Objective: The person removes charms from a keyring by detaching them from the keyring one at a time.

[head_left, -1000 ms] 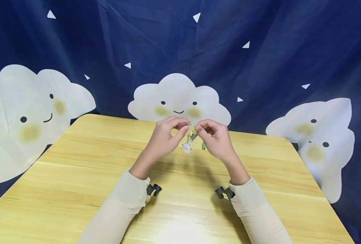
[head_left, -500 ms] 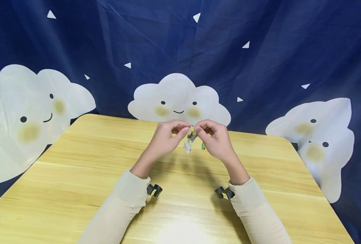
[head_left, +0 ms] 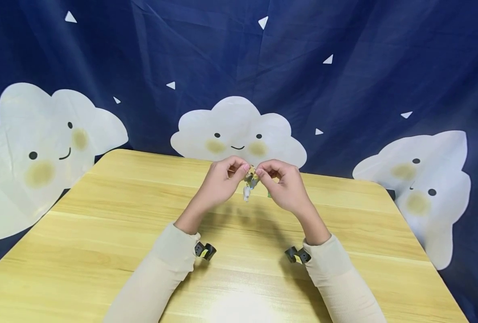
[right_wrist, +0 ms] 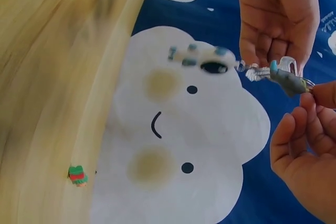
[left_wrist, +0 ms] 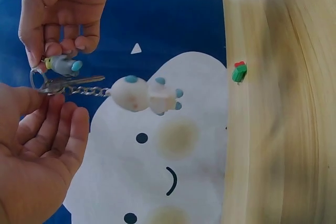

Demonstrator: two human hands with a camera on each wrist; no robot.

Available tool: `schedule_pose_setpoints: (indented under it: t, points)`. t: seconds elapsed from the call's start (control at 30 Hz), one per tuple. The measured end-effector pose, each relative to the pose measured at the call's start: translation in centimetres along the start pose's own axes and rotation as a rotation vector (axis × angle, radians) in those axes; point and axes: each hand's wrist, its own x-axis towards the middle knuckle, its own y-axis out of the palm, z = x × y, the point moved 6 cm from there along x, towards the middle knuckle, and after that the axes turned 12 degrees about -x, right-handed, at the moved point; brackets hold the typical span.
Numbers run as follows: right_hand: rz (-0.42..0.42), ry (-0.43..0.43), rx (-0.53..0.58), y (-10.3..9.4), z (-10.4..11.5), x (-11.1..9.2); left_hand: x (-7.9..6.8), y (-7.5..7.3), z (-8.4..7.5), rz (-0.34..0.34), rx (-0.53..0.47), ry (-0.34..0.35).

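My left hand [head_left: 222, 183] pinches a metal key ring [left_wrist: 35, 78] between thumb and forefinger, above the table near its far edge. A key [left_wrist: 79, 81] and a chain with a white figure charm [left_wrist: 137, 94] with blue patches hang from it. My right hand [head_left: 282, 185], fingertips almost meeting the left's, pinches the yellow end of a small grey figure charm [right_wrist: 289, 81] with a light-blue tip, right at the ring. Whether that charm is on the ring, I cannot tell. In the left wrist view, the remaining fingers of both hands are loosely curled.
A small green and red figure [left_wrist: 239, 72] lies on the wooden table [head_left: 239, 251] near the far edge, mostly behind my right hand in the head view. A dark blue curtain [head_left: 223, 54] with white clouds hangs behind the table.
My fingertips have come closer together around the ring. The white figure charm has turned on its chain. The grey charm has shifted slightly left, and less of the green figure shows past my right hand.
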Motion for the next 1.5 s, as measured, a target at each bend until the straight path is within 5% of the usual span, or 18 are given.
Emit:
schedule_pose_setpoints:
  t: [0.27, 0.57, 0.9, 1.0, 1.3, 1.5]
  points:
    - [0.014, -0.089, -0.118, 0.1, 0.3, -0.1, 0.1, 0.2, -0.4, -0.009, 0.066, 0.049]
    - [0.035, -0.079, -0.102, 0.2, 0.5, -0.1, -0.2, 0.8, -2.1, -0.019, 0.323, 0.313]
    - [0.06, 0.012, -0.082, 0.4, -0.3, -0.2, -0.9, 1.3, -3.3, 0.076, 0.567, 0.608]
    - [0.06, 0.059, -0.072, 0.3, -0.5, -0.2, -0.8, 1.3, -3.4, 0.086, 0.53, 0.588]
    - [-0.024, 0.146, 0.017, -0.2, -0.9, -0.1, -0.2, 0.6, -2.3, 0.035, 0.192, 0.321]
    - [-0.039, 0.143, 0.069, -0.9, 1.1, -0.1, 0.0, 0.1, -1.6, -0.026, 0.004, 0.205]
